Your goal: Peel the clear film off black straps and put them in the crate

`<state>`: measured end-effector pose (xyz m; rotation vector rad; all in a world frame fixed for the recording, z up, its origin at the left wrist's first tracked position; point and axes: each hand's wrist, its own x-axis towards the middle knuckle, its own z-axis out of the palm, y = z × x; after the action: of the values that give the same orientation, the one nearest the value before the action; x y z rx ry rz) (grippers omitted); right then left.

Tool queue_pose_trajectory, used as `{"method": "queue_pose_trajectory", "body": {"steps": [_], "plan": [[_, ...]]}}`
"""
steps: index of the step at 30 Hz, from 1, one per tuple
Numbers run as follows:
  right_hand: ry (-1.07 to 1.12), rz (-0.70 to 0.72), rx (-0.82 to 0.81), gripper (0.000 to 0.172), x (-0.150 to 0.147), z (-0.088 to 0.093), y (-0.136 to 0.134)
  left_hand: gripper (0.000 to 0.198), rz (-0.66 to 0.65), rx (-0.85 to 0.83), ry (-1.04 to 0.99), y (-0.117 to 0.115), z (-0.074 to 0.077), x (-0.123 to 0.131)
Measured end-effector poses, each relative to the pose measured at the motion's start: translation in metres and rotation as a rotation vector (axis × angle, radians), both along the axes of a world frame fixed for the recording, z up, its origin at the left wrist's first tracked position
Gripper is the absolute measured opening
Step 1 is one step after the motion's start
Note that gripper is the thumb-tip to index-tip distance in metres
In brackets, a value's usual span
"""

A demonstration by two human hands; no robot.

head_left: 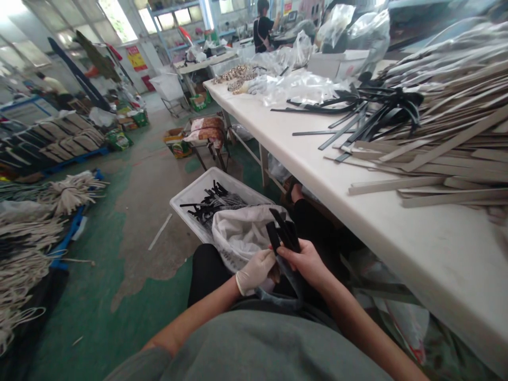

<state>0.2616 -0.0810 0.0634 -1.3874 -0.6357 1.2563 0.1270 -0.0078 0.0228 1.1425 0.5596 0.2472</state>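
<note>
Over my lap, my right hand (305,260) is closed round a bundle of black straps (284,233), whose ends stick up past the fingers. Wearing a white glove, my left hand (256,270) has its fingers pinched together against the bundle's near side; what they grip, if anything, is hidden. Just beyond the hands sits a white sack (234,227) with its mouth open. It rests at the near end of a white plastic bin (186,185), where more black straps (216,198) lie in a heap.
To my right runs a long white table (278,137) bearing black straps (381,108), piled beige strips (444,159) and plastic bags (297,87). A stool (208,137) stands past the bin. Bundled cords (59,201) lie on a blue pallet at left. A person (263,29) works far off.
</note>
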Motion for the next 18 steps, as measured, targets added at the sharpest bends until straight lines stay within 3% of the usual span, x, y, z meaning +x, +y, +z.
{"method": "queue_pose_trajectory", "body": {"steps": [3,7,10,13,18], "plan": [[-0.033,0.019,0.010,0.042,-0.001,-0.002,-0.005,0.032,0.012,-0.149,-0.162,0.005,-0.001,-0.004],[-0.118,0.056,0.010,0.041,0.006,0.007,-0.006,0.032,-0.033,-0.282,-0.258,0.012,0.006,-0.003],[-0.173,0.097,0.007,0.039,0.008,0.011,-0.007,0.038,0.024,-0.330,-0.267,0.018,0.016,0.001],[-0.275,0.172,0.036,0.033,0.004,0.007,-0.010,0.052,0.085,-0.276,-0.259,0.025,0.029,0.005],[-0.510,0.327,0.175,0.026,0.001,-0.023,0.004,0.055,0.051,-0.065,-0.156,0.038,0.045,0.016]]}}
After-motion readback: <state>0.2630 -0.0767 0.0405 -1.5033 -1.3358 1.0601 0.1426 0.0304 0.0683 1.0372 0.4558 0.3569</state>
